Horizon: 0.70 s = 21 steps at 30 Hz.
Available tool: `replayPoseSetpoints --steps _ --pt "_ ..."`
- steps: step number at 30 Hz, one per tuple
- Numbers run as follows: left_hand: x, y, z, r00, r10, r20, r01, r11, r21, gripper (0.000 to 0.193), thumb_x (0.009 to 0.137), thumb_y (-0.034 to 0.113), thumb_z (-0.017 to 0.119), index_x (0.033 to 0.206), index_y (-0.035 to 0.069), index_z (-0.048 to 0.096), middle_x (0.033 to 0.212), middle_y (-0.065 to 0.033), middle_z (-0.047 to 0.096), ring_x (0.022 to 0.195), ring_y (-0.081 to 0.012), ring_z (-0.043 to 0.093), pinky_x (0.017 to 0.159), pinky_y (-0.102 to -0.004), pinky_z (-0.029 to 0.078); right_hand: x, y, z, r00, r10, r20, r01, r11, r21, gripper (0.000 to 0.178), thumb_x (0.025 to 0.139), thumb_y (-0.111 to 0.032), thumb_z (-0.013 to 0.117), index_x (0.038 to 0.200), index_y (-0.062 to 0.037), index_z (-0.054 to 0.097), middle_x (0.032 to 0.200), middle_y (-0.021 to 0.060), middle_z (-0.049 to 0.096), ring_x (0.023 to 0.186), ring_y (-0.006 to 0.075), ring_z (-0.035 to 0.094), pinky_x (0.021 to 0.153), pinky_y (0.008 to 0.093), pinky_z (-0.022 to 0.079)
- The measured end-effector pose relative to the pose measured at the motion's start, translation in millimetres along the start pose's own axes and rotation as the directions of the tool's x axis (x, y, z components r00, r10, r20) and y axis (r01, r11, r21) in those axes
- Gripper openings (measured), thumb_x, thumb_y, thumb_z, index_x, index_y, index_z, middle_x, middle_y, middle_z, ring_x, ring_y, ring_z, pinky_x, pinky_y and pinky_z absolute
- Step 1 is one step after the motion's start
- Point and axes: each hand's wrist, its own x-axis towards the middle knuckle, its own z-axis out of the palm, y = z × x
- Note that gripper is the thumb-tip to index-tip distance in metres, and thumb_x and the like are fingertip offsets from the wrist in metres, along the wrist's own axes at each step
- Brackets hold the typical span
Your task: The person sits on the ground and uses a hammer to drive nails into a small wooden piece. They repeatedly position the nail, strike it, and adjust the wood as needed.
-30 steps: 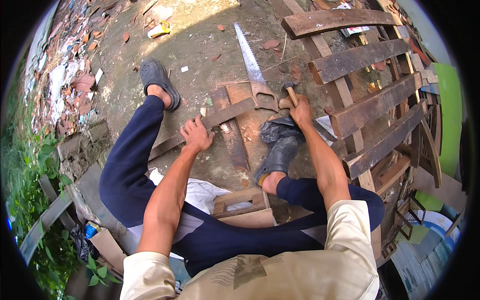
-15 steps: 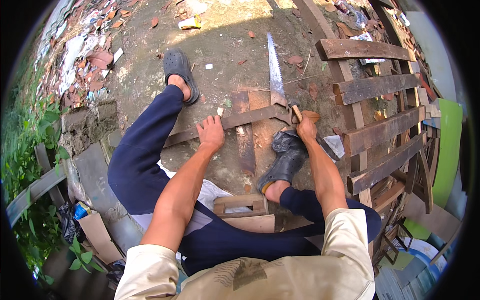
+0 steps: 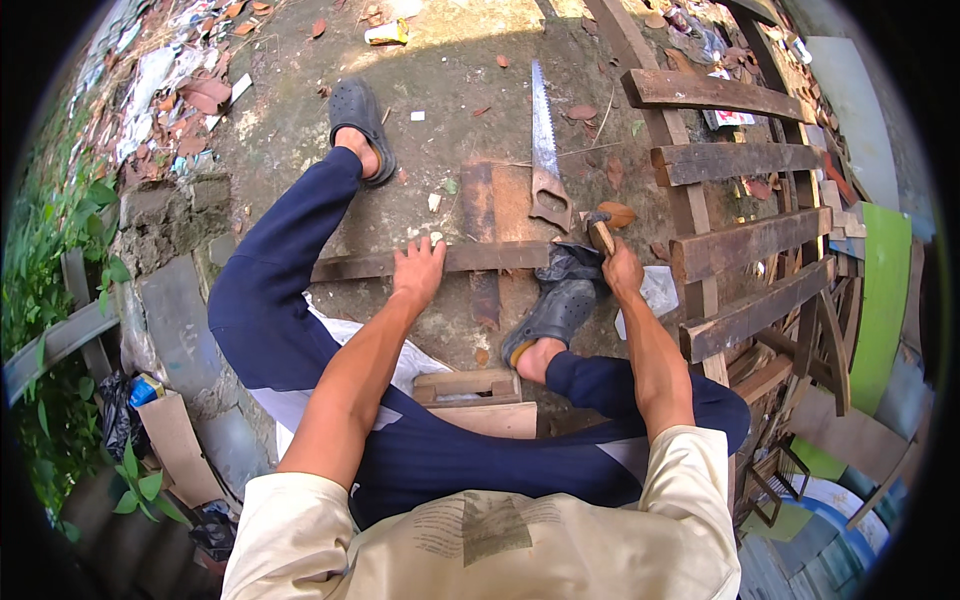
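Note:
My left hand (image 3: 417,272) lies over a long dark wooden slat (image 3: 490,256), its fingers curled across the far edge. The slat runs left to right, crossing a shorter board (image 3: 480,205) on the ground. In my right hand (image 3: 623,268) is a wooden-handled tool (image 3: 601,237); its kind cannot be made out. That hand is closed, just right of the slat's right end. Beyond it a handsaw (image 3: 544,135) lies flat, blade pointing away and brown handle toward me. My right foot, in a dark clog (image 3: 556,312), is near the slat's right end.
A slatted wooden frame (image 3: 745,240) stands along the right. Close to me sits a small wooden piece (image 3: 470,388). Concrete blocks (image 3: 175,235) and plants (image 3: 75,300) line the left side. Litter and dry leaves (image 3: 205,95) are scattered at the far left.
The slat has swung from a slant to nearly level, its right end moving nearer me and away from the saw handle. My right hand has shifted slightly right with the tool.

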Motion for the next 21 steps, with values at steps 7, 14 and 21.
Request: replayPoseSetpoints --steps 7,14,21 --pt "20 -12 -14 0.993 0.051 0.108 -0.050 0.999 -0.015 0.042 0.093 0.010 0.060 0.133 0.011 0.049 0.130 -0.0134 0.058 0.125 -0.0324 0.059 0.100 -0.0549 0.048 27 -3 29 0.989 -0.106 -0.100 0.110 0.994 0.025 0.039 0.087 -0.024 0.074 0.113 0.0031 0.062 0.114 0.0249 0.065 0.110 0.0436 0.061 0.096 0.0511 0.049" --pt "18 -17 -30 0.998 -0.050 -0.030 0.047 0.996 -0.079 0.041 0.096 0.012 0.056 0.137 0.014 0.049 0.128 -0.0113 0.062 0.124 -0.0321 0.059 0.100 -0.0547 0.047 46 2 55 0.998 -0.054 -0.031 0.053 0.998 -0.039 0.041 0.084 -0.021 0.076 0.114 0.0034 0.062 0.116 0.0254 0.064 0.110 0.0449 0.062 0.095 0.0522 0.050" --pt "24 -13 -31 0.999 0.007 0.051 -0.005 0.999 -0.049 0.040 0.095 0.011 0.056 0.135 0.013 0.050 0.125 -0.0135 0.063 0.118 -0.0343 0.063 0.095 -0.0528 0.052 40 -4 45 0.998 -0.033 -0.049 0.038 0.993 0.110 0.045 0.084 -0.019 0.076 0.118 0.0030 0.058 0.123 0.0275 0.056 0.109 0.0476 0.062 0.093 0.0539 0.052"
